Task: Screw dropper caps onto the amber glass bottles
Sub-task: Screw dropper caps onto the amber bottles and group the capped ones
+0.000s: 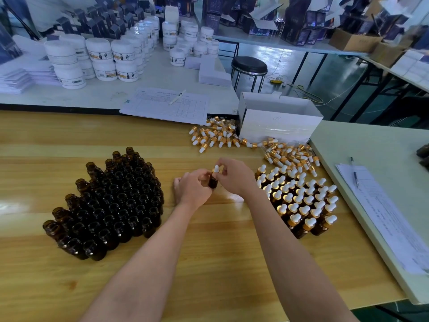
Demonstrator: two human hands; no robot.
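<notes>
My left hand (192,187) grips a small amber glass bottle (213,183) above the middle of the wooden table (209,252). My right hand (234,176) pinches a dropper cap (216,169), white bulb over a gold collar, sitting on that bottle's neck. A block of several open amber bottles (109,203) stands to the left. A group of capped bottles (301,198) stands to the right. Loose dropper caps (216,134) lie in a pile beyond my hands, with more caps (290,154) spread toward the right.
A white cardboard box (278,122) stands behind the loose caps. Printed sheets with a pen (167,105) overlap the table's far edge. A pale green table (383,154) with papers and a pen adjoins on the right. White jars (99,59) crowd the far table; a black stool (249,66) stands beyond.
</notes>
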